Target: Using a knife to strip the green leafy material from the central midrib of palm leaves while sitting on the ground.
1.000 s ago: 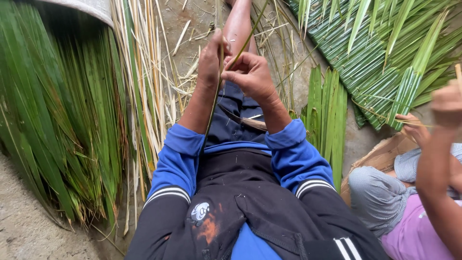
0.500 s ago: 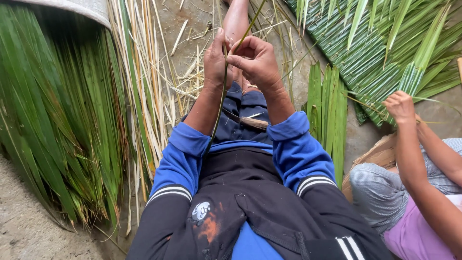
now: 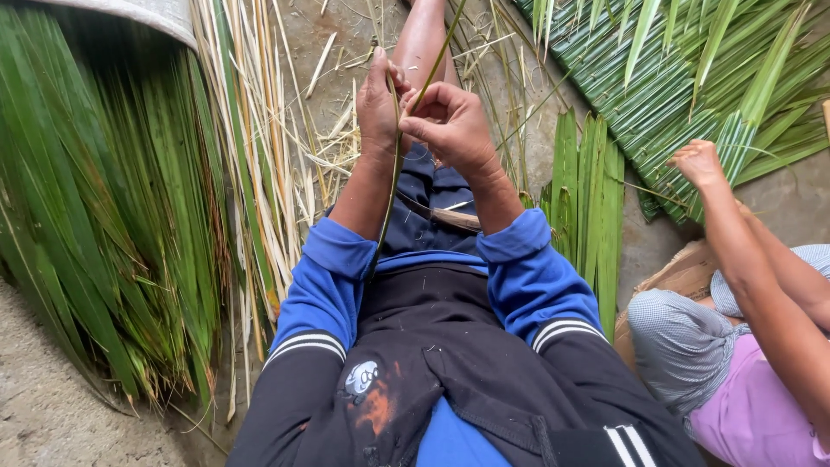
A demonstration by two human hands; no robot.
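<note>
Since the earlier frames our two hands have risen slightly along the strip and drawn closer together, and the co-worker's arm at the right has swung from raised beside us to reaching out toward the leaf pile.

Nearest to us are our blue sleeves (image 3: 346, 285), pushed back on the forearms, over a dark garment in our lap. A long thin green leaf strip (image 3: 391, 186) runs up from the left sleeve, between our hands, and on past them toward the top edge of the view.

Our left hand (image 3: 378, 104) is closed around the strip, fingers wrapped and thumb pressed against it. Our right hand (image 3: 451, 125) is curled tight beside it, pinching the same strip between thumb and forefinger (the two hands touch at the fingertips). We cannot tell whether the strip is one piece or split at the pinch.

To our left lies a thick bundle of green leaf strips (image 3: 95, 216), and just beside it a band of pale dried ribs (image 3: 259, 147) on the ground. To our right a short stack of flat green leaflets (image 3: 588, 199) lies near our leg.

At the right edge a seated co-worker, in a pink top and grey checked cloth, extends a hand (image 3: 696, 163) to the large palm fronds (image 3: 683, 78) spread across the far right.
</note>
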